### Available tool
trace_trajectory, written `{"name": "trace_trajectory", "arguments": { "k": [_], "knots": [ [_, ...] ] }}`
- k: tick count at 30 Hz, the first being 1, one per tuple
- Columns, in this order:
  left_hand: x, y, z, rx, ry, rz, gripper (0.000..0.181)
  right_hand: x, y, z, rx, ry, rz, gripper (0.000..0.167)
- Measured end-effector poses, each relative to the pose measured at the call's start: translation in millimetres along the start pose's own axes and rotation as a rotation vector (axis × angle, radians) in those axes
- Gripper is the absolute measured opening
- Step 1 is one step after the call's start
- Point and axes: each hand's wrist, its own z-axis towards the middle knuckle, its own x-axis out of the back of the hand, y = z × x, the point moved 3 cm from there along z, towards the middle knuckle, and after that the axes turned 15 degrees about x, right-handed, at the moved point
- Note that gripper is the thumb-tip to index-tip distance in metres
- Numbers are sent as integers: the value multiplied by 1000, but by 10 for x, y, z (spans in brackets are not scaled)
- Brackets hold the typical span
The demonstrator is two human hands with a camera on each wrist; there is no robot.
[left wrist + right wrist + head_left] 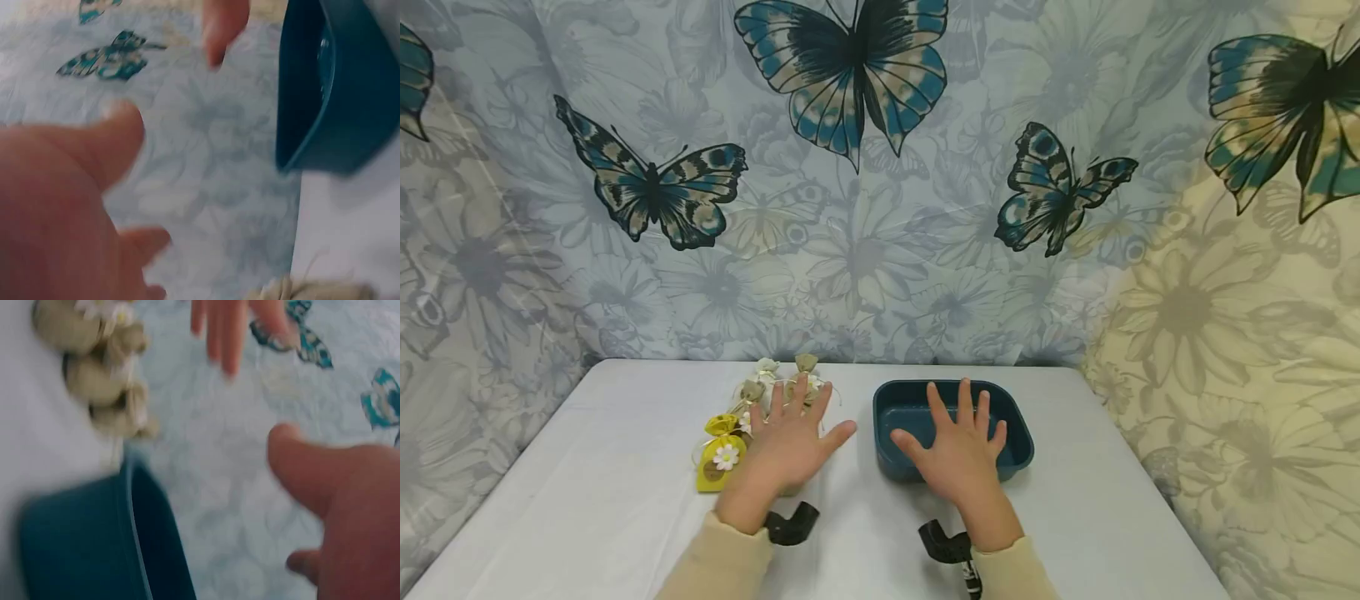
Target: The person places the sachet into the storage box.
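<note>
My left hand is spread with straight fingers in front of a cluster of small drawstring pouches. A yellow pouch with a white flower stands at its left. Tan burlap pouches and a whitish one show past its fingertips, partly hidden by the hand. My right hand, fingers also spread, is over the front of a dark blue rectangular tub, covering part of it. Both wrist views show the hands holding nothing. The tub's wall and several burlap pouches appear in the right wrist view.
Pouches and tub stand on a white-covered table. A butterfly-and-flower patterned cloth hangs behind and along both sides. Black wrist-mounted pieces protrude beside the cuffs.
</note>
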Motion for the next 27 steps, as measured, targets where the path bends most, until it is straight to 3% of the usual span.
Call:
{"name": "trace_trajectory", "arguments": {
  "k": [3,5,9,14,18,21,27],
  "knots": [
    [199,-361,45,-112,20,-117,87,147,303,-35,36,27,54,98],
    [311,-638,65,-147,38,-178,89,265,536,-79,46,38,103,98],
    [422,-1152,87,-144,12,-293,90,436,971,-182,31,35,300,96],
    [323,-1653,161,-92,-104,-472,82,437,1331,-307,11,30,661,94],
    [123,-1896,241,-24,-239,-673,77,319,1485,-362,22,51,873,97],
    [-18,-2000,277,13,-287,-774,75,193,1552,-365,48,51,942,97],
    [-145,-2069,307,3,-225,-821,71,-1,1587,-356,43,26,917,95]
  ]
}}
